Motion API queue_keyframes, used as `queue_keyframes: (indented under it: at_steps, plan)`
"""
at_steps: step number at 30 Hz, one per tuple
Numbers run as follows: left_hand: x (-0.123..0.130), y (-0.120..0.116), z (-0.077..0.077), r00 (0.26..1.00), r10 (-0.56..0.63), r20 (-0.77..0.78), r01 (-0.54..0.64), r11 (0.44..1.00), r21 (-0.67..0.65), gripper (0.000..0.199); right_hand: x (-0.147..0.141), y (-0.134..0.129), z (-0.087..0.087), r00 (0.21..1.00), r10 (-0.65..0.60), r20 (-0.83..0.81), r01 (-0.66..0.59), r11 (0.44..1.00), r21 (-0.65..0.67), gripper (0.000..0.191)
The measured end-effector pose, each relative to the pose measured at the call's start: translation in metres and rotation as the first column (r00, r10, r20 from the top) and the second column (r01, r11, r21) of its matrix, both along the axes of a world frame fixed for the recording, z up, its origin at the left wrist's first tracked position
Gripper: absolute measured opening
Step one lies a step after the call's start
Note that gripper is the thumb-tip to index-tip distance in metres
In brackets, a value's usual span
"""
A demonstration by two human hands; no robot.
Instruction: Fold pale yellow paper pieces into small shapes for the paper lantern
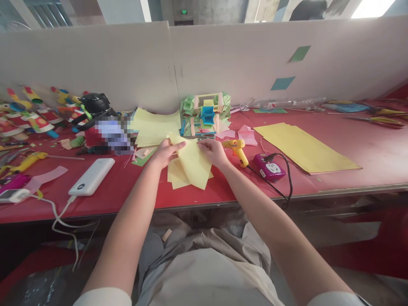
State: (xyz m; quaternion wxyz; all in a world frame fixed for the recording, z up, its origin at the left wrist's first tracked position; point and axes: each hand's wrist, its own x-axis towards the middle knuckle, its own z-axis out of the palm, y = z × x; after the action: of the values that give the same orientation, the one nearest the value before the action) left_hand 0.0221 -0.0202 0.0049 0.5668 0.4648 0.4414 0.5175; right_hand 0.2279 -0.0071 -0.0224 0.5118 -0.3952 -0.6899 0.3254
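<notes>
Head view: one pale yellow sheet (195,165), curled, held above the near edge of the red desk (376,148); left hand (165,152), thumb and fingers clamped on its left side; right hand (213,151), fingertips pinched together on its upper right part. One yellow glue gun (236,147) (corded), just beside the right hand. One purple socket block (270,167), near edge. One paper model (208,114), towards the far edge. One white power bank (92,177), near edge, left.

The sheet (195,163) I hold: dull paper | table (376,148): smooth, shiny | right glue gun (237,148): plastic | my clothes (204,276): wrinkly cloth
</notes>
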Motion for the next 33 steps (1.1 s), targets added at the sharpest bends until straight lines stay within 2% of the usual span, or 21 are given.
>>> queue_keyframes:
  at_steps: [3,7,12,18,30,33]
  plan:
    - [0.015,0.0,-0.006,0.998,0.056,0.013,-0.057,0.996,0.073,0.053,-0.001,0.001,-0.001,0.999,0.014,-0.048,-0.014,1.0,-0.007,0.025]
    - [0.018,0.002,-0.01,0.989,0.146,0.031,-0.149,0.981,0.12,0.053,0.001,0.002,-0.002,0.993,0.067,-0.101,-0.07,0.997,-0.03,0.032]
    - [0.014,0.002,-0.008,0.989,0.148,0.012,-0.149,0.978,0.144,0.05,0.004,0.0,0.001,0.992,0.087,-0.09,-0.092,0.994,-0.055,0.044]
    - [0.013,0.001,-0.009,0.99,0.139,-0.024,-0.133,0.979,0.156,0.048,0.003,-0.003,0.004,0.992,0.082,-0.091,-0.092,0.989,-0.112,0.04]
    - [0.012,0.003,-0.01,0.992,0.121,-0.029,-0.115,0.983,0.143,0.046,0.004,0.003,0.0,0.99,0.091,-0.104,-0.104,0.986,-0.126,0.034]
    - [0.012,0.005,-0.01,0.987,0.159,-0.02,-0.156,0.981,0.113,0.047,0.004,0.003,0.0,0.99,0.078,-0.116,-0.092,0.988,-0.123,0.031]
